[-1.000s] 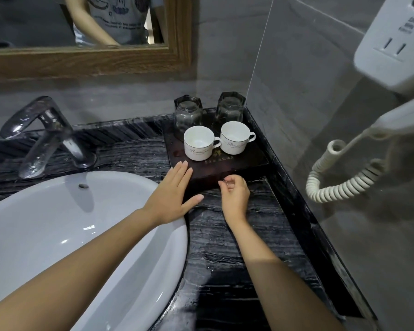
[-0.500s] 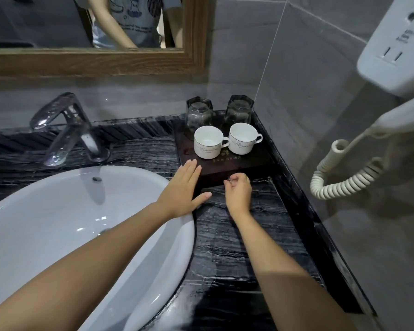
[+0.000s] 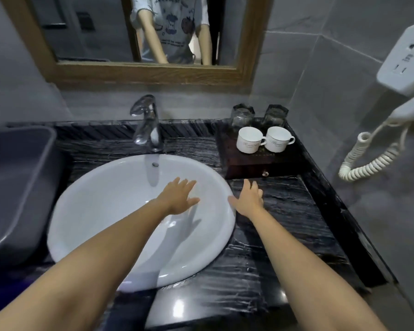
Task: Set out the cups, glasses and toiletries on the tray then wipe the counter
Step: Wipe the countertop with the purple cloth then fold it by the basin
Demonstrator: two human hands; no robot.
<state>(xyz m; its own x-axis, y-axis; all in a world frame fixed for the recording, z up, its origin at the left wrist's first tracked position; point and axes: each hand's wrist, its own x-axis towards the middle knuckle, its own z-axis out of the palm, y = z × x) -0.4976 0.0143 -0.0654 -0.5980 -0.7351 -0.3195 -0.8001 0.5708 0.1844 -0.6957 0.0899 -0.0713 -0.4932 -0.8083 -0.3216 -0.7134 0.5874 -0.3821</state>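
Two hands out, both empty: left hand (image 3: pixel 179 197) spreads straight fingers over the white sink (image 3: pixel 101 211), right hand (image 3: pixel 247 199) opens flat over the black counter (image 3: pixel 287 225) beside it. On the dark tray (image 3: pixel 249 162), far right corner: two cups (image 3: pixel 249 140), two glasses (image 3: pixel 242 115) behind them

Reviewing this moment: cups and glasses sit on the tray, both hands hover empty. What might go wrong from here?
1. No cloth shows; the left hand and right hand are both empty, so wiping may be skipped.
2. A sweep over the black marble counter might bump the dark wooden tray, rattling the white ceramic cups and clear glasses.
3. No toiletries show on the tray, so that step may be missed.
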